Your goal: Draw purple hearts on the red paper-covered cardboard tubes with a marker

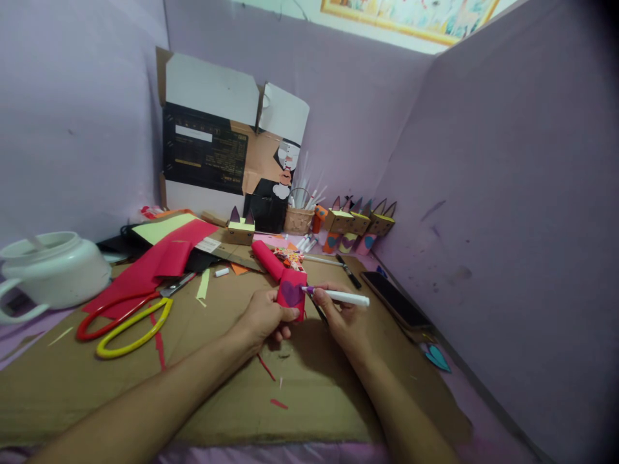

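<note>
On my feed, L hand (261, 316) pinches the red piece (300, 278) above mid-bench, back from the near edge; R grip pinches the white marker (349, 298), tip at the purple heart (291, 294). Risk: ink strays or smears b/c 2 hands look unbraced, or a thumb drags. Surface: cardboard (213, 399) w/ scraps over purple cloth (491, 412). Room: lilac walls (377, 96), 1 framed pic (411, 18) up top.

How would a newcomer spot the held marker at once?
Over the large cardboard sheet, find the right hand. Its fingers hold the white marker, its purple tip at the purple heart on the red paper piece. The black pen beyond it lies flat; this one is white and held.
</note>
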`<state>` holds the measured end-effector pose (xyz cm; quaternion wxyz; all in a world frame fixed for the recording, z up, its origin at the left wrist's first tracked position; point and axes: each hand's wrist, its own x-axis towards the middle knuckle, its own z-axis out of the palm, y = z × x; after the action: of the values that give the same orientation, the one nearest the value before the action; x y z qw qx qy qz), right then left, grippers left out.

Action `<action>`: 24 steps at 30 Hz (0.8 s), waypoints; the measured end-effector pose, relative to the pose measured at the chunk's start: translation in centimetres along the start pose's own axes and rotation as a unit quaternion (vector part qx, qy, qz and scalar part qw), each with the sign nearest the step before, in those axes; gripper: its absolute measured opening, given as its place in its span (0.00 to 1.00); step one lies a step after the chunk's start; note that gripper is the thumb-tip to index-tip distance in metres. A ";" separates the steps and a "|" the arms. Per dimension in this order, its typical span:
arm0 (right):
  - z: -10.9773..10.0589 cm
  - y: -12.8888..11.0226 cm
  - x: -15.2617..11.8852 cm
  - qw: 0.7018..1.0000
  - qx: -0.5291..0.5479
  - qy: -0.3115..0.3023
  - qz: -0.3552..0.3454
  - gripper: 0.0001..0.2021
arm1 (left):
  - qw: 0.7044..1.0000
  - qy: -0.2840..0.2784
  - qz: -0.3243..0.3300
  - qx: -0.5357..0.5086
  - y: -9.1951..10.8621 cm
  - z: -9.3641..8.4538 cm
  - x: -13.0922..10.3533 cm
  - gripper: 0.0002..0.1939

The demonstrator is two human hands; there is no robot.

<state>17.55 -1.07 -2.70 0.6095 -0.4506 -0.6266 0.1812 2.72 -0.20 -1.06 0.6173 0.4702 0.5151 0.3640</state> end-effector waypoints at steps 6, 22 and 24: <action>-0.1 -0.5 -0.2 1.000 -0.009 -0.017 0.016 0.08 | 1.000 -0.001 -0.003 0.000 0.1 0.0 0.1 0.06; -0.4 0.2 0.1 0.999 -0.024 0.026 0.007 0.09 | 1.000 -0.006 -0.002 0.001 0.0 0.0 0.0 0.06; -0.3 0.1 0.1 1.000 -0.022 0.020 0.001 0.09 | 1.000 -0.004 -0.003 -0.003 0.0 0.0 0.0 0.06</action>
<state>17.91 -0.98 -2.66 0.6118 -0.4680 -0.6177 0.1585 2.73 -0.22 -1.08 0.6219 0.4686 0.5125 0.3618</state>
